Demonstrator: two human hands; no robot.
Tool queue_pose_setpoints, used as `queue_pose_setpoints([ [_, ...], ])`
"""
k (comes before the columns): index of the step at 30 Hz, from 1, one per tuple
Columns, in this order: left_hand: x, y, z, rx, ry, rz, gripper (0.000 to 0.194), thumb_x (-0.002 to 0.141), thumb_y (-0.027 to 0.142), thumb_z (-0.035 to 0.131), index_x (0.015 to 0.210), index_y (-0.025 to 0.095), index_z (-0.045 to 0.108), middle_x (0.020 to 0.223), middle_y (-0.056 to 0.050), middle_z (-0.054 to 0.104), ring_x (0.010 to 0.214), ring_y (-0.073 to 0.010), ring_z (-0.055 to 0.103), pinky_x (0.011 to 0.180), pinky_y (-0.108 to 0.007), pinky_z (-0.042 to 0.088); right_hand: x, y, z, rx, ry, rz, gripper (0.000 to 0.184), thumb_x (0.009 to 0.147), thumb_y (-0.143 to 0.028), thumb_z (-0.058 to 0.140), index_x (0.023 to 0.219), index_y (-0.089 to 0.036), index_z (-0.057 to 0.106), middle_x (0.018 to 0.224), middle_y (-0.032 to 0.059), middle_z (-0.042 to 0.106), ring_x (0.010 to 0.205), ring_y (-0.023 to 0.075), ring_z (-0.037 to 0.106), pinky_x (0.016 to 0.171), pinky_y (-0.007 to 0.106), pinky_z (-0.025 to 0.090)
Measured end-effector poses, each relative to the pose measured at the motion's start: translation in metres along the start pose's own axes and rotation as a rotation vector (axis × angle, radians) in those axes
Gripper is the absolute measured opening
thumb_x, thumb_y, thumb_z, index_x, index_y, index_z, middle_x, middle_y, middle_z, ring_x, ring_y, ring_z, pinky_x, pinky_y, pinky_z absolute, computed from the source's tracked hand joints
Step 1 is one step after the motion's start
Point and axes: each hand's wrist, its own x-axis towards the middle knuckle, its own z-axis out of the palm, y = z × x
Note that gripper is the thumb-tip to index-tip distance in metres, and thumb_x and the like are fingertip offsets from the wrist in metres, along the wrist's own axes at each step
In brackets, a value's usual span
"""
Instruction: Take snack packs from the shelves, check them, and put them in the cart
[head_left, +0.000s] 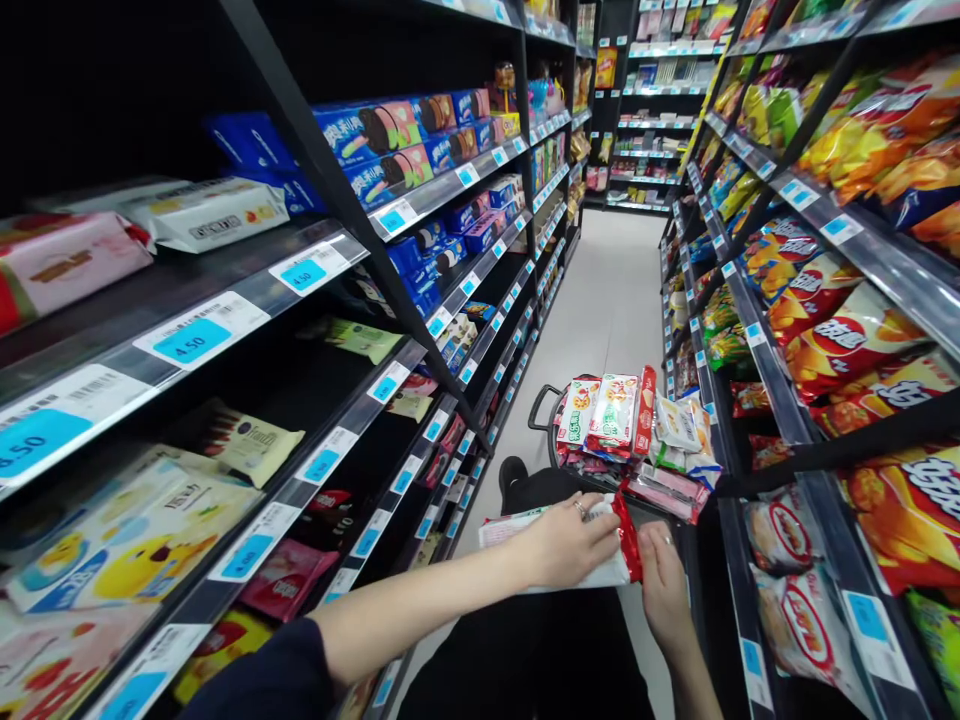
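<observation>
A white snack packet with a red end (621, 515) lies across my lap, its left part stretching out beyond my wrist. My left hand (576, 540), wearing a ring, grips it from above with the fingers bent over its upper face. At the red end, my right hand (663, 568) pinches the edge between thumb and fingers. Just past my knees stands a dark shopping basket (553, 440) heaped with goods. On its pile are white-and-green biscuit packs (613, 412), a red box (644, 412) and a small white packet (677, 425).
Black shelving with price-tag rails (202, 340) rises close on my left, holding blue cookie boxes (390, 150) and wrapped cakes (210, 212). To the right, shelves carry bagged chips (855, 330). A pale aisle floor (611, 270) runs ahead to the end shelf (660, 110).
</observation>
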Motion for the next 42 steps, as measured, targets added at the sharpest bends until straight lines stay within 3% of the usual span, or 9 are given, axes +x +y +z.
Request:
queue_pose_setpoints([
  [6,0.014,0.007,-0.009,0.149,0.018,0.080,0.032,0.087,0.018,0.036,0.115,0.012,0.049,0.114,-0.016,0.053,0.097,-0.0309,0.057,0.077,-0.048,0.046,-0.007,-0.014,0.009,0.384,0.102,0.336,0.042,0.082,-0.057,0.044,0.080,-0.016,0.053,0.072,0.0030,0.055,0.068,0.0167,0.052,0.064,0.030,0.045],
  [10,0.028,0.008,-0.017,0.196,0.029,0.140,0.029,0.086,0.014,0.033,0.101,0.004,0.055,0.093,-0.017,0.059,0.094,-0.0320,0.058,0.074,-0.045,0.047,-0.011,-0.015,0.011,0.398,0.164,0.294,0.041,0.084,-0.054,0.041,0.085,-0.015,0.055,0.076,0.0049,0.058,0.070,0.0175,0.054,0.064,0.030,0.045],
  [14,0.036,0.005,-0.017,0.080,-0.068,0.160,0.023,0.086,0.012,0.033,0.084,0.009,0.055,0.076,-0.011,0.057,0.078,-0.0207,0.057,0.068,-0.033,0.046,-0.014,-0.014,0.003,0.157,0.213,0.125,0.041,0.087,-0.053,0.037,0.078,-0.016,0.053,0.076,0.0052,0.053,0.073,0.0173,0.050,0.067,0.031,0.042],
  [18,0.038,0.011,-0.011,-0.059,-0.049,-0.039,0.019,0.088,0.019,0.039,0.075,0.013,0.052,0.075,-0.007,0.051,0.075,-0.0175,0.048,0.065,-0.027,0.043,-0.016,-0.011,-0.003,-0.034,0.207,-0.007,0.039,0.089,-0.048,0.034,0.071,-0.017,0.050,0.079,0.0062,0.048,0.078,0.0184,0.046,0.072,0.032,0.037],
  [23,0.037,0.034,-0.002,-0.173,-0.062,-0.440,0.017,0.087,0.022,0.041,0.077,0.014,0.052,0.083,-0.007,0.047,0.083,-0.0193,0.043,0.072,-0.031,0.043,-0.022,-0.002,0.006,0.100,0.322,0.164,0.043,0.085,-0.055,0.038,0.078,-0.015,0.052,0.078,0.0063,0.050,0.075,0.0190,0.048,0.072,0.034,0.039],
  [28,0.036,0.032,-0.010,-0.117,-0.184,-0.335,0.021,0.090,0.033,0.039,0.089,0.017,0.051,0.090,-0.007,0.048,0.088,-0.0234,0.043,0.058,-0.028,0.039,-0.030,-0.003,0.017,0.552,0.189,0.411,0.042,0.082,-0.056,0.043,0.085,-0.015,0.052,0.073,0.0046,0.056,0.065,0.0171,0.052,0.061,0.032,0.044],
  [34,0.036,0.007,-0.019,-0.210,-0.126,-0.045,0.025,0.092,0.035,0.035,0.088,0.021,0.056,0.082,-0.001,0.054,0.089,-0.0202,0.041,0.076,-0.035,0.036,-0.033,-0.007,0.024,0.463,0.188,0.198,0.038,0.087,-0.050,0.036,0.086,-0.016,0.051,0.074,0.0043,0.054,0.067,0.0160,0.052,0.062,0.029,0.044],
  [38,0.034,0.011,-0.009,-0.389,-0.142,-0.280,0.027,0.091,0.034,0.039,0.078,0.017,0.056,0.081,-0.001,0.053,0.086,-0.0168,0.038,0.079,-0.036,0.031,-0.029,0.000,0.015,0.265,0.263,0.063,0.038,0.088,-0.049,0.035,0.080,-0.016,0.051,0.079,0.0050,0.051,0.075,0.0168,0.050,0.068,0.030,0.041],
  [42,0.030,0.027,0.004,-0.489,-0.090,-0.481,0.027,0.088,0.037,0.044,0.074,0.019,0.059,0.095,-0.003,0.047,0.092,-0.0191,0.034,0.080,-0.039,0.031,-0.024,0.005,-0.011,0.137,-0.117,-0.016,0.035,0.088,-0.048,0.037,0.076,-0.017,0.050,0.074,0.0029,0.050,0.070,0.0158,0.047,0.065,0.028,0.037],
])
